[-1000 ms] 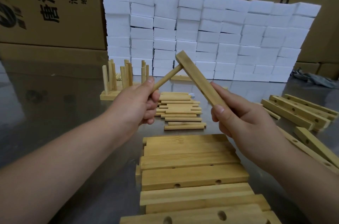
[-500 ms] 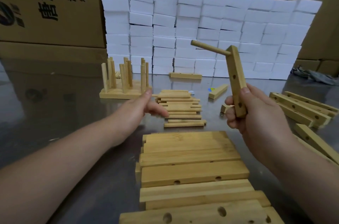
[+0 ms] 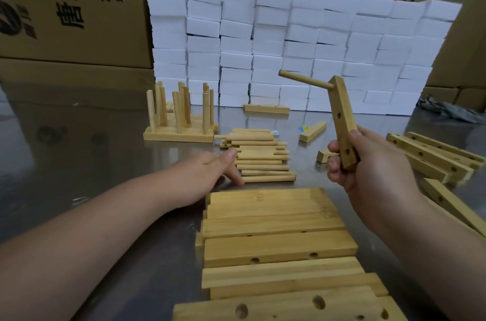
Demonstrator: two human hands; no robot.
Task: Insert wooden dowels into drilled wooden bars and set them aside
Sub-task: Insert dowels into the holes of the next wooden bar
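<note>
the step in hand is fetching the next dowel for a bar that is partly filled. the right hand (image 3: 368,163), at about 3 o'clock in the view, has its fingers and thumb curled round the lower end of the bar (image 3: 342,121), which it holds clear of the table (image 3: 79,163), nearly upright with its top leaning a little toward 11 o'clock. one dowel (image 3: 302,80) is seated in the top hole and sticks out toward 10 o'clock; two lower holes on the same face show empty. the left hand (image 3: 210,176), at about 9 o'clock, reaches for the pile (image 3: 260,160) of loose dowels lying at the centre. its fingers are straight and spread, with thumb and forefinger touching the left ends of the pile and nothing pinched yet. finished bars (image 3: 178,134) with upright dowels stand at 10 o'clock of the pile, and a stack (image 3: 276,215) of blank bars lies at 6 o'clock. more drilled bars (image 3: 431,155) lie at 3 o'clock, past the right hand. foam blocks (image 3: 302,44) and cartons (image 3: 65,5) wall off 12 o'clock. the next move, as i judge it, calls for pinching a single dowel off the pile without dragging its neighbours. then its end has to be lined up square with an empty hole while the right hand turns the bar to meet it.
</note>
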